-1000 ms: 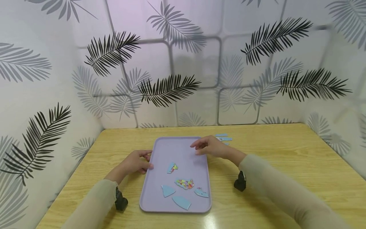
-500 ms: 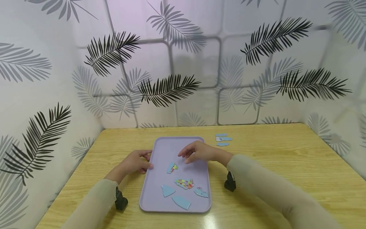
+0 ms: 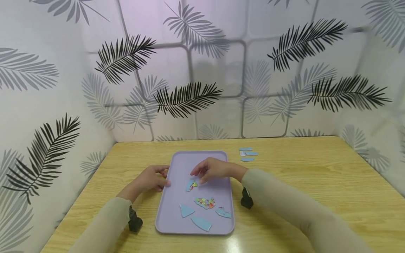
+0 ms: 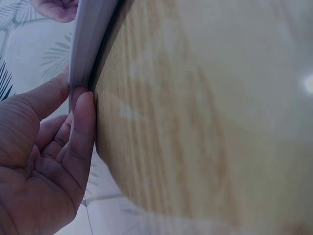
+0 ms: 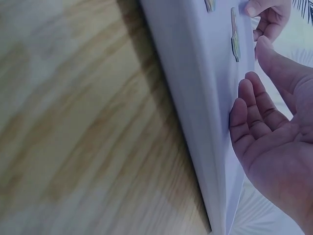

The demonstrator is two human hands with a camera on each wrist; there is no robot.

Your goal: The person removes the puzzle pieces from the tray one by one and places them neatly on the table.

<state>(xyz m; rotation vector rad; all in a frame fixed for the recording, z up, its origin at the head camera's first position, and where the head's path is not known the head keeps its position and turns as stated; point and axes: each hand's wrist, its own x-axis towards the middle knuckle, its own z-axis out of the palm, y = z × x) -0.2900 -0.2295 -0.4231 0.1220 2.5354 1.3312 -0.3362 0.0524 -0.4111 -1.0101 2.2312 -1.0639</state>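
A small blue-and-multicoloured piece [image 3: 191, 185] lies flat on the lilac tray [image 3: 183, 165], left of its middle. The right hand [image 3: 210, 168] is poised just beside it, fingers bent, thumb apart; contact with the piece cannot be confirmed. The right wrist view shows a clear gap between thumb and fingers, a detail the head view leaves small. It also shows two pieces at a steep slant; which two cannot be told.

The left hand [image 3: 150, 178] pinches the tray's left rim. The left wrist view shows fingers at the outer wall, largely hidden from the head camera; there the wall screens the pieces.

The right forearm crosses the tray's right rim and covers part of it. Light blue strips [image 3: 250, 153] lie on the wooden table [image 3: 294, 182] beyond the tray's far right corner. A leaf-patterned wall covering [image 3: 218, 70] stands behind.

Tray contents: five pieces, well apart from the strips. Besides the first, these are a multicoloured piece [image 3: 205, 202], a blue triangular piece [image 3: 186, 210], a blue curved piece [image 3: 201, 224] and a mostly blue piece [image 3: 223, 212] near the right rim.
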